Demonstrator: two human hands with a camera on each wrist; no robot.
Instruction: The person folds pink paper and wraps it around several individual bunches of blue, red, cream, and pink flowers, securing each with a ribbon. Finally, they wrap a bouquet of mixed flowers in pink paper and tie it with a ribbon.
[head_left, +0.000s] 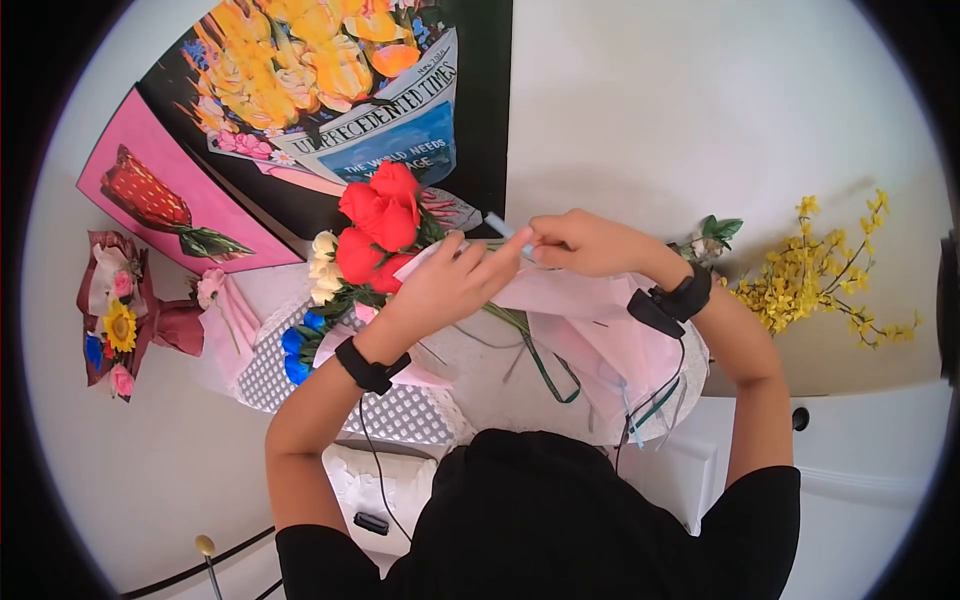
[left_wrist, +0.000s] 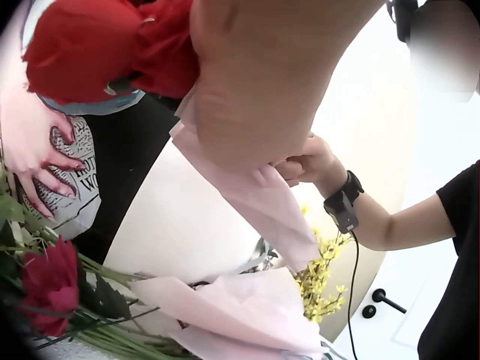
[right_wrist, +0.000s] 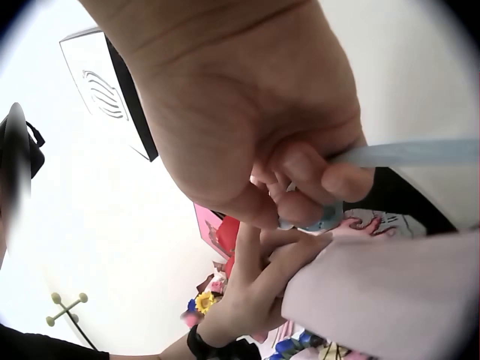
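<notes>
Red roses (head_left: 382,215) stand beside my left hand (head_left: 450,285), which grips pale pink wrapping paper (head_left: 550,292); the same paper (left_wrist: 247,202) runs out from under the hand (left_wrist: 255,82) in the left wrist view. Close to its fingertips, my right hand (head_left: 590,245) pinches a pale blue ribbon (head_left: 502,226). The right wrist view shows the curled fingers (right_wrist: 300,169) and the ribbon (right_wrist: 420,153) extending to the right. Green stems (head_left: 510,318) lie below the hands. The left palm's contact with the bunch is hidden.
Cream flowers (head_left: 325,268) and blue flowers (head_left: 296,352) lie at the left of the table (head_left: 470,375). More pink paper (head_left: 610,350) and a green ribbon loop (head_left: 548,378) are nearer the body. Yellow blossoms (head_left: 820,265) stand at right; pictures (head_left: 180,195) lean behind.
</notes>
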